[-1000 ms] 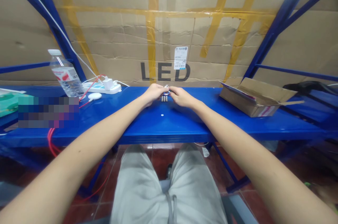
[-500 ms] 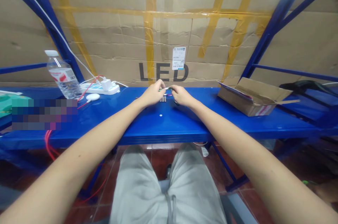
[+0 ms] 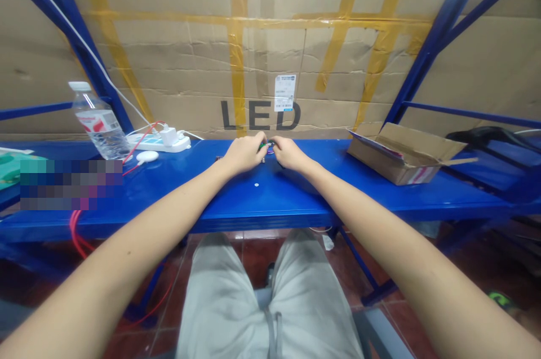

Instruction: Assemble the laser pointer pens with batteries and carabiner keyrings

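Both arms reach forward over a blue metal shelf. My left hand and my right hand meet fingertip to fingertip near the shelf's back, fingers closed in a pinch round a tiny greenish part that I cannot make out. Just under the hands sits a small dark block of parts, mostly hidden by my left hand. A small white disc lies on the shelf in front of the hands.
A plastic water bottle stands at the left beside a white power strip with red and white cables and a white puck. An open cardboard box lies at the right. A taped cardboard sheet marked LED backs the shelf.
My hands have stayed together at the same spot, dipping slightly lower onto the dark block; the silvery piece seen between the fingers earlier is now hidden, a greenish bit shows instead.
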The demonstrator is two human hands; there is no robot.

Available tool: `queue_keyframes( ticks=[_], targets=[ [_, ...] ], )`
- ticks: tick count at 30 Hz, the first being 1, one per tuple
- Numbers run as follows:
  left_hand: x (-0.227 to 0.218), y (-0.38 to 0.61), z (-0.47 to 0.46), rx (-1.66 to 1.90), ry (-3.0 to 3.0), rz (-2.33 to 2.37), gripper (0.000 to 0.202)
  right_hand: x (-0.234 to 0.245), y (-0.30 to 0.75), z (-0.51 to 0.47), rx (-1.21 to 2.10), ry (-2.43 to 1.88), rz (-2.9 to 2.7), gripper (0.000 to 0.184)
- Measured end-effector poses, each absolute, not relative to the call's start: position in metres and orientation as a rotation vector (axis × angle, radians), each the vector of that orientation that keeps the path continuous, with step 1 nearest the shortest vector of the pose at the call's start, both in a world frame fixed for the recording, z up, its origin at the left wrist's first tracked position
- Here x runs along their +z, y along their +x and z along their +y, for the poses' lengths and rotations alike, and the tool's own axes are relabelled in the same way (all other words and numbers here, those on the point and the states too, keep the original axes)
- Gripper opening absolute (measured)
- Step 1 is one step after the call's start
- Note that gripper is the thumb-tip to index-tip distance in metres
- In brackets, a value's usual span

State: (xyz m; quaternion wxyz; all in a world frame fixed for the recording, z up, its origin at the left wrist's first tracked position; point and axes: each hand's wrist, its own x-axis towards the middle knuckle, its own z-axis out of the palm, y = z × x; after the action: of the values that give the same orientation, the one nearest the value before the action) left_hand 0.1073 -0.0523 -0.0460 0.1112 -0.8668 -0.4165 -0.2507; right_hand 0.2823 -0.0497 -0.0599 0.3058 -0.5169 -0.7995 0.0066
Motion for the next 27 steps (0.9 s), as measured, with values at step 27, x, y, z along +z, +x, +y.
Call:
queue_keyframes(
  ticks=[27],
  targets=[
    [-0.046,0.102,-0.031,-1.693,-3.071,-1.223,0.017,-0.06,0.296,-0.044,0.51,-1.134,-2.012,0.024]
  ],
)
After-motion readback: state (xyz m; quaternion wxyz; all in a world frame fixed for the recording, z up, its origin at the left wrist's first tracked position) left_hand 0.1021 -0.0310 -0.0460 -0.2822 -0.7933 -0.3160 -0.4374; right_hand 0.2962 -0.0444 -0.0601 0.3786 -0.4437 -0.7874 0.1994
